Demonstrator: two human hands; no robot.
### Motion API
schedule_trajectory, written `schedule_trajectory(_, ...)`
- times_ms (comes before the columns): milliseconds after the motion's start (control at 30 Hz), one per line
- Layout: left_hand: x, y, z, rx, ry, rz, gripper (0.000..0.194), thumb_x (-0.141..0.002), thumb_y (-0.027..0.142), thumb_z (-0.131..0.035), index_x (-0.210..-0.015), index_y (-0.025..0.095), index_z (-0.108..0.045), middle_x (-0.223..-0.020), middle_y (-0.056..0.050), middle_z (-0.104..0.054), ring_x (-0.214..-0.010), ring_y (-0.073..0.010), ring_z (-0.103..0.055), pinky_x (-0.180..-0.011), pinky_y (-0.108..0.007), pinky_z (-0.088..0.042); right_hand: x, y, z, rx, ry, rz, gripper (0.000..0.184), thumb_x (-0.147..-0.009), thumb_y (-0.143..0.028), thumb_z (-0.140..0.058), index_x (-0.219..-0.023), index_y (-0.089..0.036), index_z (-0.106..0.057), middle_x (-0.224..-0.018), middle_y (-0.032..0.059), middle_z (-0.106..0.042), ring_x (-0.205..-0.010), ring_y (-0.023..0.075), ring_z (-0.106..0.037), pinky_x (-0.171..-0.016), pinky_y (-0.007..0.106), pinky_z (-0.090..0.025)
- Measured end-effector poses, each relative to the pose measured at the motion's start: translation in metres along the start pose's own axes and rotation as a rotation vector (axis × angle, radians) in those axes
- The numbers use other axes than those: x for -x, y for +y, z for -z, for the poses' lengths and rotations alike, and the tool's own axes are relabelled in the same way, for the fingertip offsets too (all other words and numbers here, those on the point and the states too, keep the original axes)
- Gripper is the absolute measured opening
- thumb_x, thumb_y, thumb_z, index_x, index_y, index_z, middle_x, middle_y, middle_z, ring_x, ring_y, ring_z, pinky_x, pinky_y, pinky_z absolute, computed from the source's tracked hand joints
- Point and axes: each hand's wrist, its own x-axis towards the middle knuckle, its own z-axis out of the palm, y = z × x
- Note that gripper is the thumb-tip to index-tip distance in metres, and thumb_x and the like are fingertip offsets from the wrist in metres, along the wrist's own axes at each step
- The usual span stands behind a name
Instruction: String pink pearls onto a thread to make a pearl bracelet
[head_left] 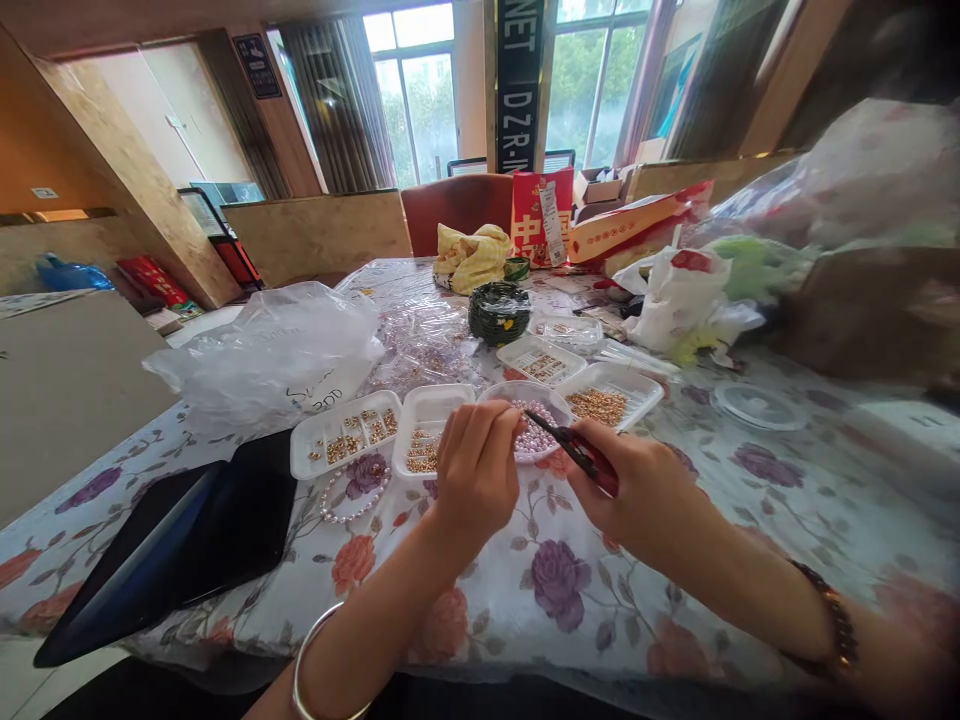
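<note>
My right hand (637, 485) is wrapped round pliers (581, 452) with dark jaws and a red handle. The jaws point left and reach the fingertips of my left hand (480, 465). That hand is closed in a pinch, and what it holds is hidden behind its fingers. Just beyond the hands stands a round tub (538, 435) of pale pink-purple beads. To its left is a white tray (405, 465) of gold beads, partly covered by my left hand. Another tray (664, 392) of gold beads stands behind my right hand. A beaded strand (356, 518) lies in a loop on the tablecloth.
A divided tray (304, 465) holds gold pieces at left. Nearby are a black folder-like item (202, 540) and a clear plastic bag (262, 345). Dark coiled material (499, 312) stands farther back. A lid (757, 407) lies right, before more bags (682, 290).
</note>
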Motion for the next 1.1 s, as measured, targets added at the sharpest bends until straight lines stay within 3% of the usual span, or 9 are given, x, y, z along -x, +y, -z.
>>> schedule_trajectory(267,-0.001,-0.001,0.001,-0.124,-0.004,-0.065,0.01,-0.081,0.006,-0.049,-0.086,0.013,-0.055,-0.074,-0.006,-0.06,-0.069,-0.0151,-0.05,-0.064,-0.029,-0.042,0.0,-0.002,0.002,-0.179,-0.113,-0.015,0.004,-0.075,-0.023,-0.048,-0.075,-0.021,-0.052,-0.055,-0.0033,-0.053,-0.047,0.0098,-0.042,-0.048,0.023,-0.032)
schedule_trajectory(533,-0.001,-0.003,0.001,-0.176,-0.01,-0.106,0.011,-0.08,0.005,-0.05,-0.086,0.012,-0.055,-0.074,-0.006,-0.06,-0.068,-0.0155,-0.049,-0.062,-0.029,-0.041,0.002,-0.005,0.002,-0.216,-0.138,-0.032,0.008,-0.079,-0.025,-0.047,-0.072,-0.02,-0.05,-0.053,-0.0045,-0.049,-0.047,0.0089,-0.04,-0.048,0.023,-0.031)
schedule_trajectory(667,-0.003,-0.003,0.0,-0.121,0.002,-0.064,0.011,-0.081,0.006,-0.049,-0.088,0.012,-0.055,-0.078,-0.007,-0.061,-0.071,-0.0154,-0.05,-0.065,-0.029,-0.043,0.0,-0.003,0.007,-0.179,-0.117,0.013,0.012,-0.08,-0.03,-0.049,-0.076,-0.02,-0.053,-0.051,-0.0058,-0.046,-0.046,0.0082,-0.037,-0.047,0.023,-0.03)
schedule_trajectory(900,-0.002,-0.005,0.0,-0.082,0.003,-0.032,0.018,-0.081,0.001,-0.044,-0.089,0.013,-0.055,-0.085,-0.008,-0.061,-0.08,-0.0159,-0.052,-0.068,-0.029,-0.043,-0.01,0.012,0.027,-0.255,-0.222,0.046,0.025,-0.081,-0.042,-0.051,-0.085,-0.019,-0.06,-0.054,-0.005,-0.048,-0.047,0.0077,-0.039,-0.044,0.02,-0.032)
schedule_trajectory(1100,0.001,-0.007,0.0,-0.053,0.016,-0.066,0.021,-0.082,0.002,-0.042,-0.094,0.015,-0.055,-0.088,-0.008,-0.063,-0.082,-0.0164,-0.054,-0.07,-0.03,-0.044,-0.014,0.024,0.03,-0.173,-0.262,0.113,0.024,-0.082,-0.036,-0.051,-0.092,-0.019,-0.065,-0.053,-0.004,-0.051,-0.047,0.0076,-0.041,-0.043,0.02,-0.032)
